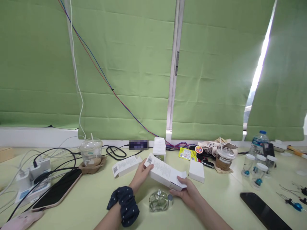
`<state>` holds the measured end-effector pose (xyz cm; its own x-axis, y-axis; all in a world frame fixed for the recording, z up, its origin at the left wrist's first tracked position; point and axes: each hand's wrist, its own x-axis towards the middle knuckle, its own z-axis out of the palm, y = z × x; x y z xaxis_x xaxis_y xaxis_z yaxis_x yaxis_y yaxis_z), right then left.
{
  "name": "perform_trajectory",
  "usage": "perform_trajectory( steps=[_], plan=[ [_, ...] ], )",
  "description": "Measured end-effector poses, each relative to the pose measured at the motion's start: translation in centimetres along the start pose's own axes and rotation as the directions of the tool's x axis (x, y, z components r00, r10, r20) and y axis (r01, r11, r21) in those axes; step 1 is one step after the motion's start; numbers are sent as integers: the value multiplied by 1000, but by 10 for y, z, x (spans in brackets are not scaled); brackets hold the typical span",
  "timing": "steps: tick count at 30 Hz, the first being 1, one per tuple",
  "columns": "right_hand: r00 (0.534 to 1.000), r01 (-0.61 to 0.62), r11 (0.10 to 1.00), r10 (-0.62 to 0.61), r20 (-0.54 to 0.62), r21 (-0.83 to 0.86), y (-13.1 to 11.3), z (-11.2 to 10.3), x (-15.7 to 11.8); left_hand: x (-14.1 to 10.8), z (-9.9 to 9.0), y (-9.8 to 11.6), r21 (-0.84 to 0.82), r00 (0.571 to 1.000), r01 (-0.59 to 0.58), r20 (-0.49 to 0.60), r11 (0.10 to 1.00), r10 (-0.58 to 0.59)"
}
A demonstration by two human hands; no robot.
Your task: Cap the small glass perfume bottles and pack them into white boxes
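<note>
A long white box [164, 172] with printed text and a barcode is held tilted above the table. My left hand [142, 174] grips its left end, thumb on top. At the right end, beside a raised flap, my right hand [187, 191] pinches the box with thumb above and fingers below. Just below the box stands a clear glass bottle [158, 202], with a small silvery cap [170, 200] at its right. Another white box [126, 166] lies left of my left hand. A shorter white box [196, 171] rests to the right.
Stacked white boxes [159, 149] stand behind. Left are a plastic cup [91, 153], a phone [59, 189], and a power strip [33, 182] with cables. Right are an iced drink [224, 158], small jars [259, 175], a water bottle [259, 140] and a black phone [265, 210].
</note>
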<state>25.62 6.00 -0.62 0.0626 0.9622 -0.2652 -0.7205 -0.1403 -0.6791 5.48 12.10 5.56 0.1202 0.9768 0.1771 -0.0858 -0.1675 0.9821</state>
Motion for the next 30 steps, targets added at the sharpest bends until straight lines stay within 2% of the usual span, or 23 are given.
perform_trajectory(
  steps=[5, 7, 9, 12, 16, 18, 20, 24, 26, 27, 28, 30],
  plan=[
    [1000, 9, 999, -10, 11, 33, -1, 2, 1, 15, -13, 7, 26, 997, -70, -24, 997, 71],
    [1000, 17, 998, -17, 4, 55, -1, 2, 2, 22, -20, 9, 28, 992, -95, -76, 995, 97],
    [999, 28, 997, -26, -24, 73, -2, 2, 2, 29, -29, 9, 36, 976, -118, -178, 992, 123],
    [996, 50, 996, -45, -77, 75, -4, 2, 4, 42, -49, 8, 78, 908, -147, -385, 986, 166],
    [994, 71, 995, -65, -93, 67, -5, 1, 5, 54, -80, 5, 206, 760, -105, -614, 973, 212],
    [993, 77, 995, -70, -97, 65, -5, 1, 6, 54, -91, 2, 287, 708, -31, -669, 957, 224],
    [993, 77, 995, -71, -92, 67, -6, 1, 6, 52, -96, -3, 372, 681, 46, -691, 927, 244],
    [995, 73, 994, -67, -79, 81, -6, 1, 5, 43, -89, -14, 496, 638, 136, -706, 858, 307],
    [995, 75, 993, -69, -71, 88, -6, 0, 5, 38, -81, -15, 532, 647, 126, -684, 837, 337],
    [995, 75, 993, -69, -65, 91, -6, 0, 6, 36, -76, -13, 547, 671, 101, -654, 831, 349],
    [996, 77, 993, -71, -62, 94, -6, 0, 6, 35, -71, -11, 557, 709, 63, -609, 828, 356],
    [996, 80, 992, -74, -59, 100, -6, 0, 6, 31, -57, -3, 554, 811, -35, -470, 832, 347]
  ],
)
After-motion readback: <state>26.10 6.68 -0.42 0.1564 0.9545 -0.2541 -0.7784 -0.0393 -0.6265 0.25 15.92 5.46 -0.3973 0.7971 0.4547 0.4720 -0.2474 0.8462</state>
